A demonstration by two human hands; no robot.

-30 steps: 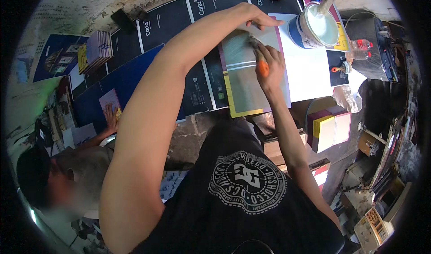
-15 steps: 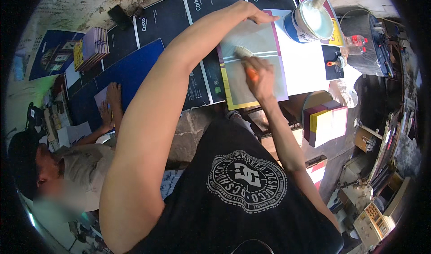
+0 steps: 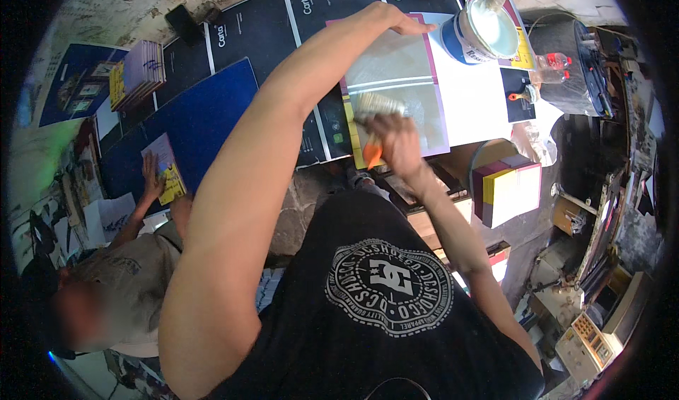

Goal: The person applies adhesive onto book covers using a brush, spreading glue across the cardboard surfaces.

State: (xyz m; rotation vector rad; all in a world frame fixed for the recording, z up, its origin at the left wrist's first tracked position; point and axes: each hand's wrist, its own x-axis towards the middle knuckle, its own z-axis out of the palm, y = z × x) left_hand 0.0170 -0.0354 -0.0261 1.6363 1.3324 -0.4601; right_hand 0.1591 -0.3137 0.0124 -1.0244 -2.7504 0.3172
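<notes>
One bordered sheet [image 3: 404, 62] lay beneath the right hand [image 3: 398, 142], clasped round an orange-handled brush [image 3: 380, 104], and under the left hand [image 3: 407, 24], whose grip was unclear; glossy streaks marked its grey panel [image 3: 419, 110], any uncoated remainder being indistinguishable.

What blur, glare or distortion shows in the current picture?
Head view: the held brush and right hand are smeared, probably by motion; head view: the white sheet looks almost washed out by glare; head view: the lens bows the far edge of the black tabletop.
</notes>
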